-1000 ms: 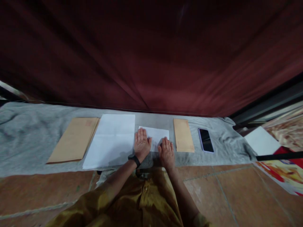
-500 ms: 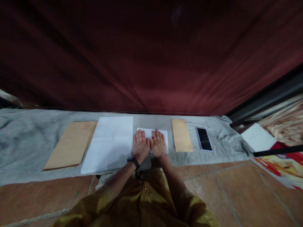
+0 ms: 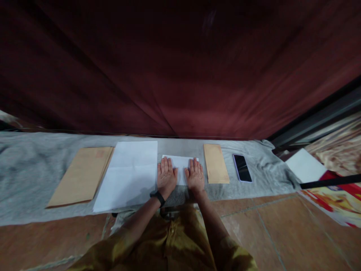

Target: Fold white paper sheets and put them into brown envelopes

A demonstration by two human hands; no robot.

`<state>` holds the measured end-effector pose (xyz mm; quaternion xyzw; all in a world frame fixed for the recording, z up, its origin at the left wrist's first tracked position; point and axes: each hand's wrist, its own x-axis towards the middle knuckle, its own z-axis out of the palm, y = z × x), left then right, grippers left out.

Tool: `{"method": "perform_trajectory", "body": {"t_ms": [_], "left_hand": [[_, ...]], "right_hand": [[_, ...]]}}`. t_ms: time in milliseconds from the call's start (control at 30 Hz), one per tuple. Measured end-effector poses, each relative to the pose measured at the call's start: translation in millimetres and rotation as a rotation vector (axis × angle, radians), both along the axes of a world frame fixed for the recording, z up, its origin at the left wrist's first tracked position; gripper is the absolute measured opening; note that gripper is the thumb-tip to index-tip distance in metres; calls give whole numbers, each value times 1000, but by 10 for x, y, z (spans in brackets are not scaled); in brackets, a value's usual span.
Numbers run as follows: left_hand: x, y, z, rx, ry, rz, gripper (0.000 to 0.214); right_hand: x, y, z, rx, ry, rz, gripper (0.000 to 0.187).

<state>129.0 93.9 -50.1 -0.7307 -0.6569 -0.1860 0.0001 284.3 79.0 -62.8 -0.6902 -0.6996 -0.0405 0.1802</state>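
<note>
A folded sheet of white paper point(image 3: 182, 165) lies on the grey cloth in front of me. My left hand point(image 3: 167, 177) rests flat on its left side, fingers stretched out, a dark watch point(image 3: 158, 196) on that wrist. On the right side of the paper lies my right hand point(image 3: 195, 176), also flat with the fingers extended. Both palms cover parts of the paper. Close to my left hand is a stack of larger white paper point(image 3: 129, 169). A small brown envelope point(image 3: 216, 163) sits just right of my right hand.
Larger brown envelopes point(image 3: 80, 175) lie at the left on the grey cloth point(image 3: 22, 177). A phone point(image 3: 242, 168) with a light purple edge lies right of the small envelope. Behind hangs a dark red curtain point(image 3: 180, 86). A black bar point(image 3: 329, 182) crosses the right side.
My hands have moved apart over the folded paper, the right one sliding to the right. More of the paper's middle shows between them.
</note>
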Motion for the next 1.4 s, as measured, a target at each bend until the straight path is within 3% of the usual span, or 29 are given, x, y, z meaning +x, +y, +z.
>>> {"method": "perform_trajectory", "body": {"t_ms": [133, 367, 733, 1233, 1400], "left_hand": [[-8, -23, 40, 52, -26, -40, 65], [128, -310, 149, 23, 51, -320, 57], [98, -465, 84, -73, 111, -205, 61], [44, -666, 89, -54, 74, -133, 67], [41, -684, 150, -90, 113, -144, 65]], "right_hand": [[-3, -3, -8, 10, 5, -5, 59], [-15, 1, 1, -22, -12, -8, 57], [-17, -5, 74, -84, -32, -39, 59], [-41, 16, 118, 20, 46, -79, 57], [-251, -98, 176, -47, 95, 104, 55]]}}
